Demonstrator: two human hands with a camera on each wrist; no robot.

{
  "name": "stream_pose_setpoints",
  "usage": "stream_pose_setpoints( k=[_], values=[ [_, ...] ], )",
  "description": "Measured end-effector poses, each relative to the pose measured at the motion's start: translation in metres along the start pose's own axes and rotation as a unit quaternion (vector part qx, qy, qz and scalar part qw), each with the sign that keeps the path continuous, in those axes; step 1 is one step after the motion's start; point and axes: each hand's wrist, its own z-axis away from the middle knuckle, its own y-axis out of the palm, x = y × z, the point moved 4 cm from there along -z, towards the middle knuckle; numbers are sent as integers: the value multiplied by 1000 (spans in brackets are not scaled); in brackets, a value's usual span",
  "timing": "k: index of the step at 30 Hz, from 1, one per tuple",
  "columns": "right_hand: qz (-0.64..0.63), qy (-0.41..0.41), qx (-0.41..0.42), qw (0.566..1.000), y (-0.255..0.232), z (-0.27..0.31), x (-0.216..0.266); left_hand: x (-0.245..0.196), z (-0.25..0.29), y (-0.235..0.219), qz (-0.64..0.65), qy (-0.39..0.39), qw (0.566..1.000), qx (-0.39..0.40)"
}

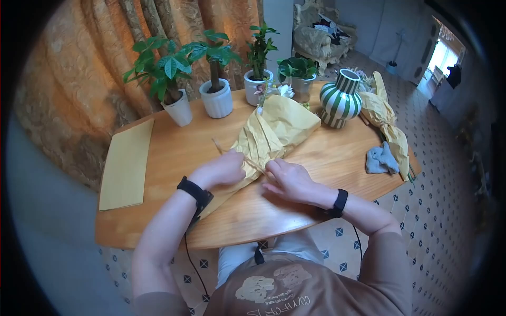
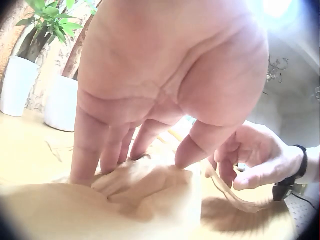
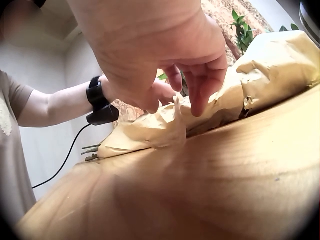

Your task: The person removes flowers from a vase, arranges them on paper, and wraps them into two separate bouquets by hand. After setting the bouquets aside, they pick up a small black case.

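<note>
A flower bouquet wrapped in yellow paper [image 1: 284, 124] lies diagonally on the wooden table, blossoms [image 1: 284, 91] at its far end. My left hand [image 1: 227, 167] grips the gathered wrap from above; in the left wrist view, the hand's [image 2: 167, 90] fingers and thumb straddle the crumpled paper [image 2: 150, 190]. Beside the bound part is my right hand [image 1: 292, 181], fingers loosely bent, thumb apart from them. A pale ribbon [image 2: 227, 192] passes close by its fingertips, and in the right wrist view the ribbon [image 3: 177, 122] hangs below the hand [image 3: 160, 50]. Exact finger contact with it is unclear.
Potted plants [image 1: 217, 100] line the back edge. A green-striped vase [image 1: 340, 100], another wrapped bouquet [image 1: 387, 124] and a grey cloth [image 1: 381, 158] are at the right. Yellow paper sheets [image 1: 126, 166] lie at the left. Cut stems [image 3: 91, 150] protrude from the near bouquet.
</note>
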Motion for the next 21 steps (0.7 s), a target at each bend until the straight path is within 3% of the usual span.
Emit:
stream_pose_setpoints(
  k=[7,9,10,11,12,14,16,19,21],
  values=[
    [-56,-31,-9,998,10,-6,-4,0,7,14,-11,33,997,-74],
    [-100,-72,-19,992,16,-7,-9,1,10,16,3,55,984,-168],
    [-100,-72,-18,992,11,-5,-7,-4,13,13,4,55,984,-168],
    [-327,93,-22,940,5,-2,-14,-10,20,8,26,8,988,-149],
    [-527,250,-23,812,6,7,-22,-10,24,7,48,-40,989,-130],
    [-629,290,-141,707,-17,28,-41,-2,28,11,29,-30,989,-145],
    [-642,274,-303,649,-44,60,-56,5,32,16,11,-20,987,-157],
    [-508,241,-532,633,-85,127,-77,13,37,22,-2,43,991,-123],
    [-294,198,-651,671,-113,156,-70,4,52,21,-170,102,965,-170]
  ],
)
